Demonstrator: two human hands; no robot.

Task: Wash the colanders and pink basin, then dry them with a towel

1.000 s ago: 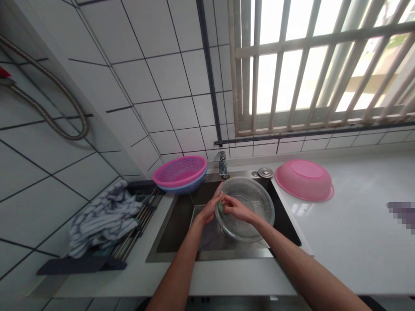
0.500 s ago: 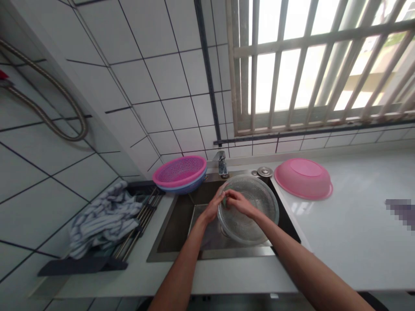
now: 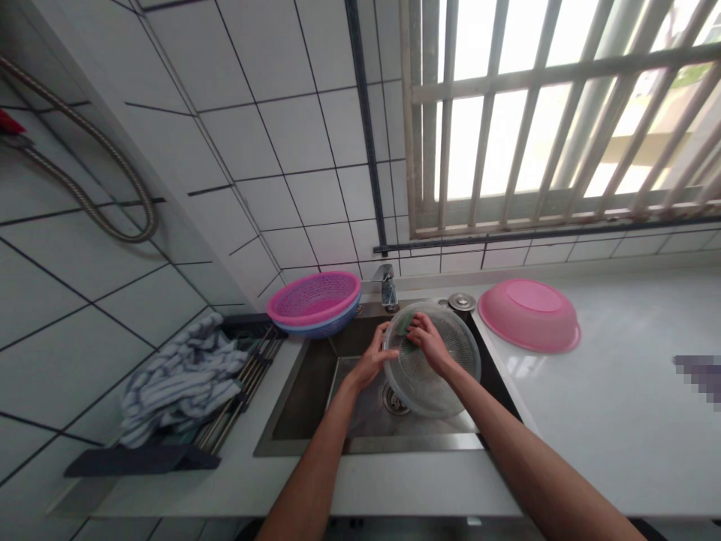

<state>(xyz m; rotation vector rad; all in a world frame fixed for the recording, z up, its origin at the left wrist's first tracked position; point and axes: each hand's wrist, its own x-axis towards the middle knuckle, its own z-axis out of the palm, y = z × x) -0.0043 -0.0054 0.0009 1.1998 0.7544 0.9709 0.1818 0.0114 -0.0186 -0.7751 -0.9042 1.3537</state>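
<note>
Over the steel sink [image 3: 315, 391] I hold a clear plastic colander [image 3: 444, 372], tilted toward me. My left hand [image 3: 376, 355] grips its left rim. Near the colander's upper rim, my right hand [image 3: 426, 338] is closed on a green sponge [image 3: 404, 324] and presses it against the inside. The drain [image 3: 393, 400] shows below the colander.
A pink basket stacked in a blue one [image 3: 314, 300] sits left of the tap [image 3: 386, 284]. An upturned pink basin [image 3: 528, 313] lies on the white counter [image 3: 608, 421]. A striped cloth [image 3: 180, 376] rests on a drying rack [image 3: 236, 391] at the left.
My right hand has slid the sponge from the colander's left rim up toward its top rim. The colander has tilted and shifted slightly. My left hand stays on the rim.
</note>
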